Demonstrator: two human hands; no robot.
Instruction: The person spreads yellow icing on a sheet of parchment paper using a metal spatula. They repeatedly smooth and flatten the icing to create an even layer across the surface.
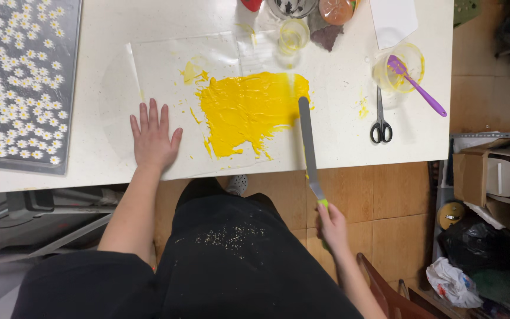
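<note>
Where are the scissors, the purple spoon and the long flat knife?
scissors (380, 121): head view, on the pivot above the black handles.
purple spoon (421, 91): head view, mid-handle.
long flat knife (307, 139): head view, middle of the grey blade.

Glossy wet yellow paste (246, 112) covers a clear plastic sheet (160, 65); the spatula (308, 142) blade looks smooth, matt metal.

Jars (311, 7) cut off by top edge; spatula handle (324, 207) mostly hidden, probably inside right hand (333, 227).
</note>
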